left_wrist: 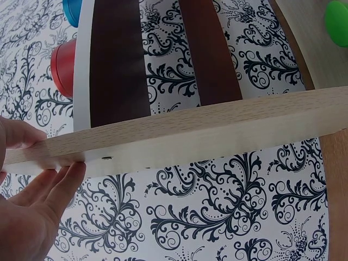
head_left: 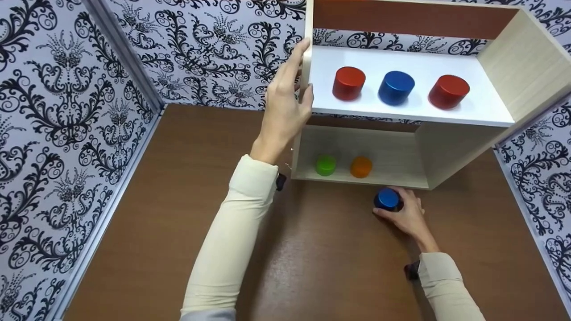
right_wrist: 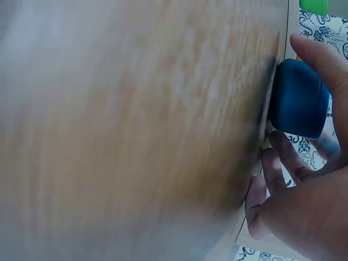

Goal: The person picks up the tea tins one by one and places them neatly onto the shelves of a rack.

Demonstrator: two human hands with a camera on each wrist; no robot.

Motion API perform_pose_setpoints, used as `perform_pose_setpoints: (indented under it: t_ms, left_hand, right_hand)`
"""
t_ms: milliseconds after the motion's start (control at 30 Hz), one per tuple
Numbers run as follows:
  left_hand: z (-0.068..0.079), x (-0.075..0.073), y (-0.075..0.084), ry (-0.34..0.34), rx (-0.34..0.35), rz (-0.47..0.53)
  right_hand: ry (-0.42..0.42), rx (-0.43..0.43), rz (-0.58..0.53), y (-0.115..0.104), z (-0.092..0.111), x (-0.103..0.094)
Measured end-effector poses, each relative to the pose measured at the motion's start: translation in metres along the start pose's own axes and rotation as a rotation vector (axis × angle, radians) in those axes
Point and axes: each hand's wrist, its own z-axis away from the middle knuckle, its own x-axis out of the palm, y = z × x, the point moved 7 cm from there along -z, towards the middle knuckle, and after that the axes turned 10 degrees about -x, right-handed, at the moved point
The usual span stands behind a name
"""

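My left hand [head_left: 285,98] grips the left side panel [left_wrist: 217,130] of a light wooden shelf unit [head_left: 522,53], thumb on one face and fingers on the other in the left wrist view. Just in front of the unit, my right hand [head_left: 407,214] holds a blue cylinder [head_left: 386,199] between thumb and fingers, low at the brown table. The right wrist view shows this blue cylinder [right_wrist: 299,100] against the table surface. On the white upper shelf stand a red cylinder [head_left: 349,84], a blue one and another red cylinder [head_left: 448,92]. A green cylinder [head_left: 326,165] and an orange cylinder [head_left: 361,167] stand on the lower shelf.
The brown table [head_left: 178,178] spreads around the shelf unit. Walls with black-and-white scroll patterns [head_left: 67,133] bound it at the left, back and right. The white shelf's front edge [head_left: 410,117] overhangs the lower compartment.
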Motion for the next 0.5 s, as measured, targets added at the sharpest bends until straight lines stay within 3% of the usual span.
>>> perform_pose_setpoints:
  t_ms: [500]
  left_hand:
    - [0.0004, -0.0003, 0.0001, 0.000, 0.003, 0.022]
  right_hand:
    - [-0.032, 0.023, 0.025, -0.0001, 0.0007, -0.0013]
